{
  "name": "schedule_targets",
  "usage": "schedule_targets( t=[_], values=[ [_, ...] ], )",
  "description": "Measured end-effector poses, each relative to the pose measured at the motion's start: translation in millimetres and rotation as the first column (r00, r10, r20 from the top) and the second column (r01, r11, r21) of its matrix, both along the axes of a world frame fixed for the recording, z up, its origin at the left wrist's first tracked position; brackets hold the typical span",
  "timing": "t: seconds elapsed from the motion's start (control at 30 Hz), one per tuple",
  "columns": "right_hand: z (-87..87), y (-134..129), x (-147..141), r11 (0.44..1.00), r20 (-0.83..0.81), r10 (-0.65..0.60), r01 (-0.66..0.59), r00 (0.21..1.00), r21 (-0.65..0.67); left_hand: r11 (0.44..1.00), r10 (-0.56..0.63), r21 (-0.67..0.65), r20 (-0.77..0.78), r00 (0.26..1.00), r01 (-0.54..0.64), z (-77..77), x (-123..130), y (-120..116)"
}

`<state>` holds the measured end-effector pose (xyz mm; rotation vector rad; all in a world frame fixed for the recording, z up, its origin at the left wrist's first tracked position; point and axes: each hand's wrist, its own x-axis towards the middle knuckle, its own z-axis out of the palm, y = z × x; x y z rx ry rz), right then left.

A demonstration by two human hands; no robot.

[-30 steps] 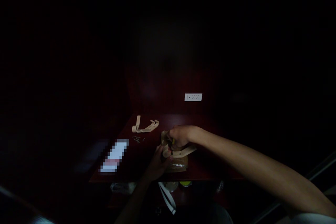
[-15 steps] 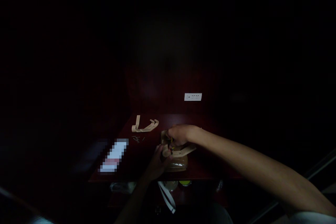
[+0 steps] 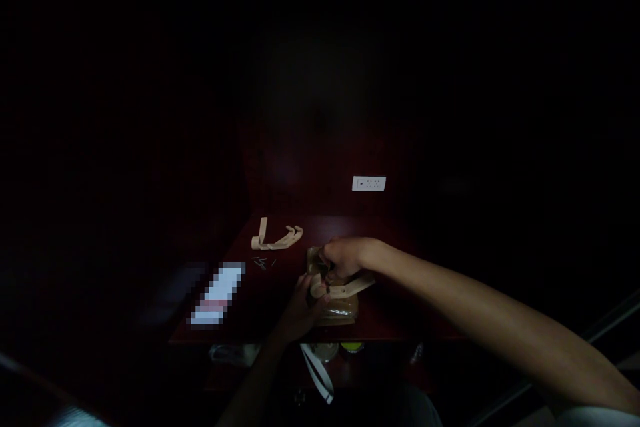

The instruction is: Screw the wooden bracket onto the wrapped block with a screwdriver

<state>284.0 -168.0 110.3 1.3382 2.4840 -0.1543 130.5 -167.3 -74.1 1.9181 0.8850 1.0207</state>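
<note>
A pale wooden piece (image 3: 350,288) with a curved end lies over a brown package in clear wrap (image 3: 337,312). My left hand (image 3: 300,312) is closed around the curved end, fingers on its left side and thumb along its near edge. Above the same end, my right hand (image 3: 343,257) is closed with its fingertips pointing down; whatever it pinches is too dark and small to name. Further back on the left lies a second wooden piece (image 3: 280,243), with an upright arm and hooked tips. Several thin screws or nails (image 3: 261,263) are scattered just in front of it.
The dark red table (image 3: 225,330) has a blurred bright rectangle (image 3: 217,295) at its left. A white socket panel (image 3: 369,183) is on the wall behind. Below the front edge are a white strap (image 3: 317,373), a yellow-green round item (image 3: 352,347) and a clear plastic bag (image 3: 233,353).
The yellow bits seen earlier by my right fingertips no longer show. Both hands stay almost in place, and the whole view has shifted slightly.
</note>
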Motion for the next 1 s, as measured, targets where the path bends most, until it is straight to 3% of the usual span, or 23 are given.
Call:
schedule_targets(
  t=[0.13, 0.5, 1.0],
  values=[
    [1.0, -1.2, 1.2, 0.998, -0.042, 0.016, -0.018, 0.999, -0.057, 1.0, -0.009, 0.009, 0.001, 1.0, 0.009, 0.6, -0.5, -0.4],
    [4.2, 0.0, -1.0, 0.998, 0.034, -0.026, 0.028, 0.999, -0.051, 0.999, 0.017, 0.027, -0.005, 1.0, -0.017, 1.2, 0.4, -0.9],
    [1.2, -3.2, 2.9, 0.999, -0.045, -0.024, 0.022, 0.999, -0.034, 1.0, 0.0, -0.004, -0.006, 1.0, 0.0, 5.1, 1.1, -2.0]
  ],
)
